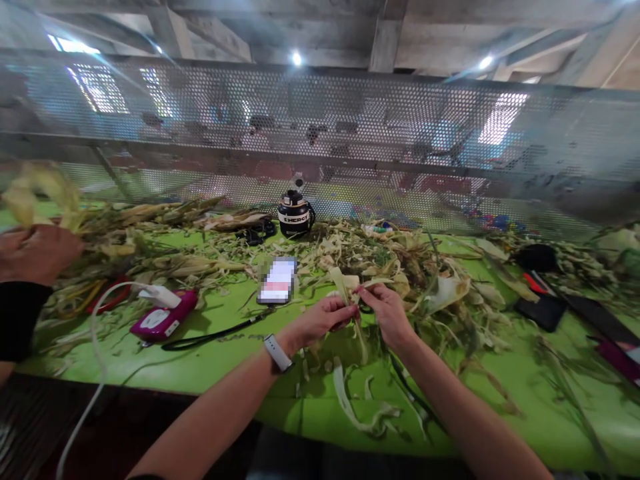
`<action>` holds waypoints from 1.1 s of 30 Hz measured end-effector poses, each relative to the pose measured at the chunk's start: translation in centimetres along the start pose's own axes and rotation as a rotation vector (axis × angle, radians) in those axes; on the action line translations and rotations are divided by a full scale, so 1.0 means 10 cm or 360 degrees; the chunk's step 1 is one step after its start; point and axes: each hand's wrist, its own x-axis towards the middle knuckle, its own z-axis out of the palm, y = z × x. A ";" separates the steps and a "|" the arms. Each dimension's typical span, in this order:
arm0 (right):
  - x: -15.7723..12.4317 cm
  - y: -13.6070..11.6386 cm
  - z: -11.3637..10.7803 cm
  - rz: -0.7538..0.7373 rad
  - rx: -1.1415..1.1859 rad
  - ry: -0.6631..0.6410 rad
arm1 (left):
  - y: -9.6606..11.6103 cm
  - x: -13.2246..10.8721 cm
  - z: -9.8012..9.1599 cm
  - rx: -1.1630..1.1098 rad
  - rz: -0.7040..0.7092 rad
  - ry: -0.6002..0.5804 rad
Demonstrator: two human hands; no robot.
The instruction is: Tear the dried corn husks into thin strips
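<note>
Over the green tabletop (235,360), my left hand (327,319) pinches a pale strip of corn husk (341,283) that stands up from the fingers. My right hand (387,312) is closed on the same bundle of husk from the other side, fingertips almost touching the left ones. A thin end of the husk hangs below both hands. Loose curled husk strips (350,400) lie just under them, near the table's front edge. Behind my hands spreads a heap of dried, shredded husk (385,253).
A phone (277,280) with a black strap lies left of my hands. Further left are a magenta power bank (165,317) with a white cable and a co-worker's hand (43,253) holding husk. A black jug (295,212) stands before the perforated metal screen (320,133).
</note>
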 end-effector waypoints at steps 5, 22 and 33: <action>0.04 0.00 -0.04 -0.0044 -0.0161 0.0036 | 0.00 -0.02 0.04 -0.0077 -0.0056 0.0043; -0.13 0.03 -0.06 -0.0765 -0.1481 -0.0559 | -0.09 0.09 -0.03 -0.0114 0.0259 0.0414; -0.16 -0.08 -0.03 -0.1018 -0.1495 -0.0765 | -0.12 0.12 -0.11 -0.0001 0.0256 0.0307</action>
